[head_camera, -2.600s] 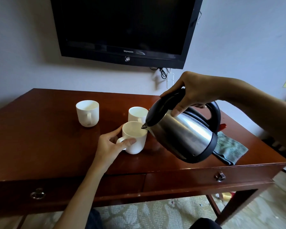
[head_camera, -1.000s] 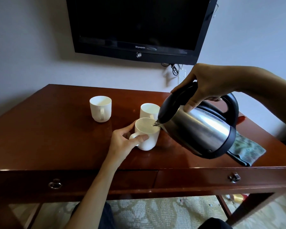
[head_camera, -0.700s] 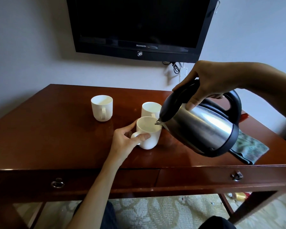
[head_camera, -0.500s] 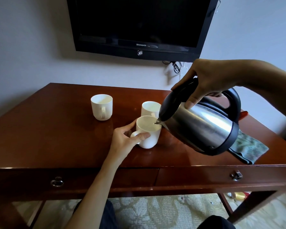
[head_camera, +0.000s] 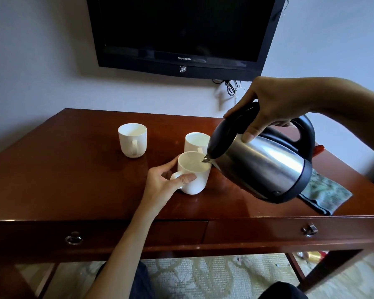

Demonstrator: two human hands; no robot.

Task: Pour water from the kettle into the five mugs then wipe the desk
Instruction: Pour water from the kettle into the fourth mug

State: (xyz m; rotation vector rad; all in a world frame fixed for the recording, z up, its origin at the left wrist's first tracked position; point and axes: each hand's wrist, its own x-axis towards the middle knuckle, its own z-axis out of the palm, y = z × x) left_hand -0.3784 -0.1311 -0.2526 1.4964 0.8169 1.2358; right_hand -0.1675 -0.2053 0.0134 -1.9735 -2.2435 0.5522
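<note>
Head view: the worktop (head_camera: pixel 52 169) carries three visible mugs; two more are not in sight. The kettle (head_camera: pixel 266 167), tilted, is gripped at its handle by the right hand (head_camera: pixel 268 108), spout over the near mug (head_camera: pixel 193 172), whose handle the left hand (head_camera: pixel 162 184) grasps. Pouring seems under way; wiping with the cloth (head_camera: pixel 324 195) remains.
</note>
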